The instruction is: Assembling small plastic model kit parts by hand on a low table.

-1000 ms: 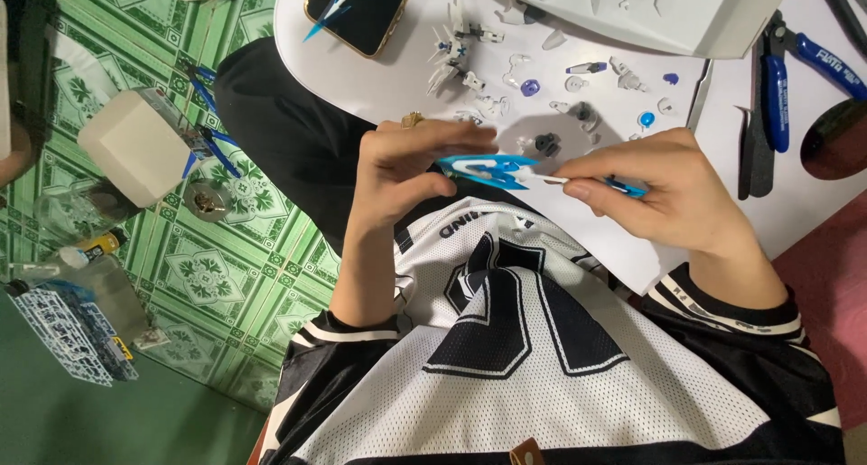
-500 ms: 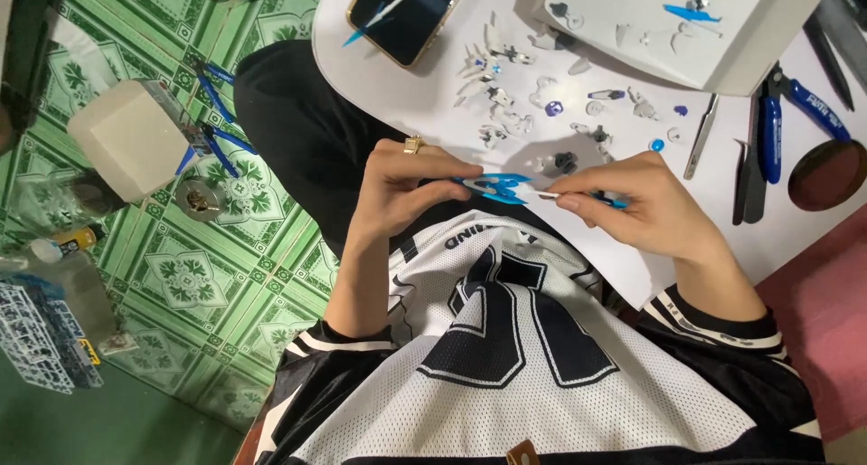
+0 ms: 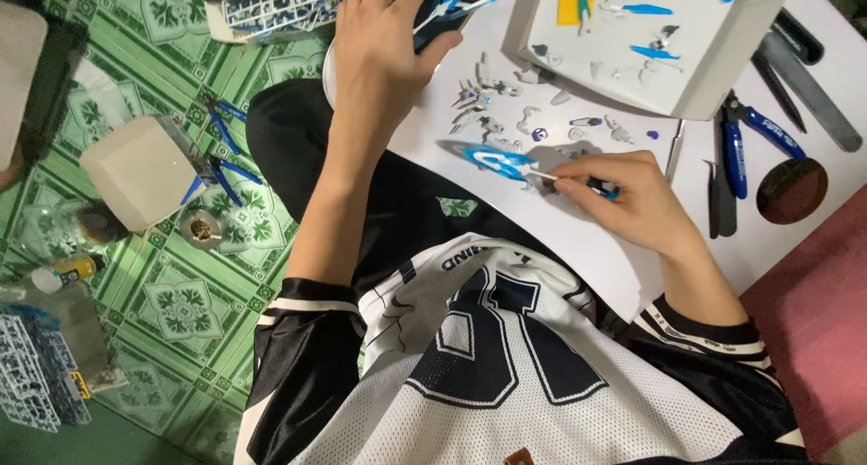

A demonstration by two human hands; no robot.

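White bench [image 3: 578, 248]: right hand [image 3: 632, 203] pinched a swab [image 3: 542, 173] against the blue part [image 3: 497, 161]; left hand [image 3: 384, 59], open, reached away; steadying seemed needed.

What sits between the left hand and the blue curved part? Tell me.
Mostly bare white table. The left hand is over the table's far edge; the blue curved part lies by the right hand. Small grey parts lie just beside that line.

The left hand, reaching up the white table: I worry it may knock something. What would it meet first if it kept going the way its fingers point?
Probably the dark phone-like slab with blue-white model parts on it: the left hand already has its fingertips at its edge, though height is unclear.
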